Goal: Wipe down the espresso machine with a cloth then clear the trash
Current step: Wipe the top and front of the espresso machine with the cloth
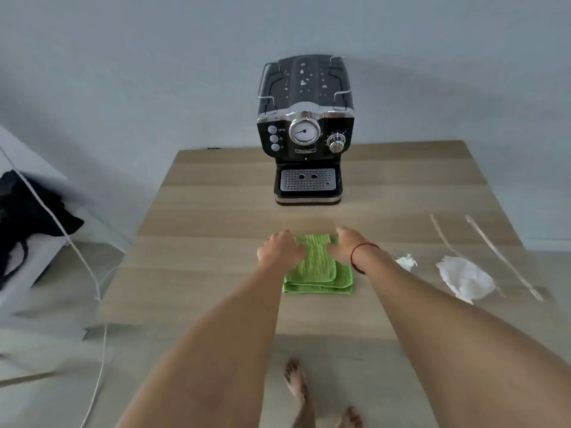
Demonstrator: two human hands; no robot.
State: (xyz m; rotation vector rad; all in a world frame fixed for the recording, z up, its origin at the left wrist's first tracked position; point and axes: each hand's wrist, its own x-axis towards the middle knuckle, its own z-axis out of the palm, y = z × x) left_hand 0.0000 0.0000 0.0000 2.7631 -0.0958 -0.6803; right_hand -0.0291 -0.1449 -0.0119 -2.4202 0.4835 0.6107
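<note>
A black espresso machine (306, 131) stands at the far middle of the wooden table (216, 211), with pale drops on its top. A folded green cloth (319, 273) lies in front of me on the table. My left hand (279, 250) rests on the cloth's far left part and my right hand (347, 245), with a red string at the wrist, rests on its far right part. Whether the fingers grip the cloth is not visible. To the right lie a small crumpled white scrap (406, 261), a larger crumpled white paper (465, 279) and two thin wooden sticks (502, 257).
A white cable (77, 257) runs down past the table's left edge. A black bag (27, 211) lies on a pale surface at the far left. My bare feet (309, 393) show below the table's near edge. A grey wall stands behind the machine.
</note>
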